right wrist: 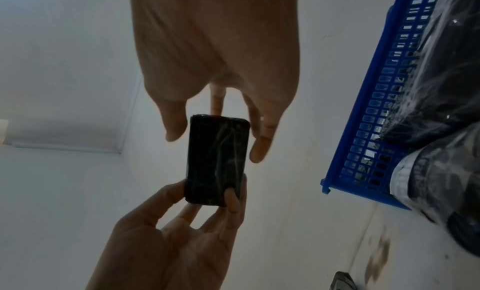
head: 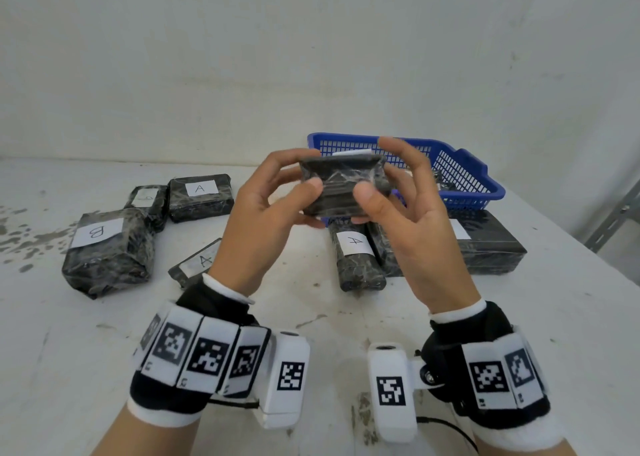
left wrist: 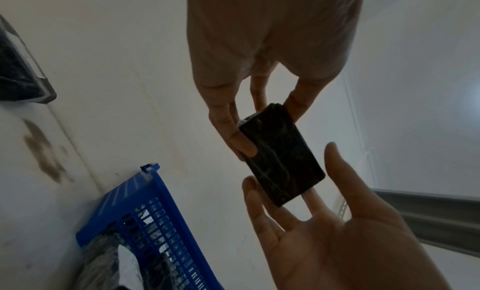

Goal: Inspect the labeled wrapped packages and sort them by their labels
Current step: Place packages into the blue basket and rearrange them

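Head view: my left hand (head: 256, 213) and right hand (head: 408, 209) pinch a small wrapped package (head: 343, 187) before the blue basket (head: 464, 175). No label faces me, so I should turn it slowly, gripping its edges.

Bright, even head view; dim, backlit, edge-warped wrist views.

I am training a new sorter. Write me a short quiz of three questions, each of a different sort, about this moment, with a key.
1. True or false: the held package shows a letter toward the head camera.
2. Which hands hold it? a) left hand only b) right hand only c) both
3. Fill in: the big package at the table's left edge is labelled ___.

Key: 1 false, only black wrap shows; 2 c; 3 B. The basket behind the hands is blue.
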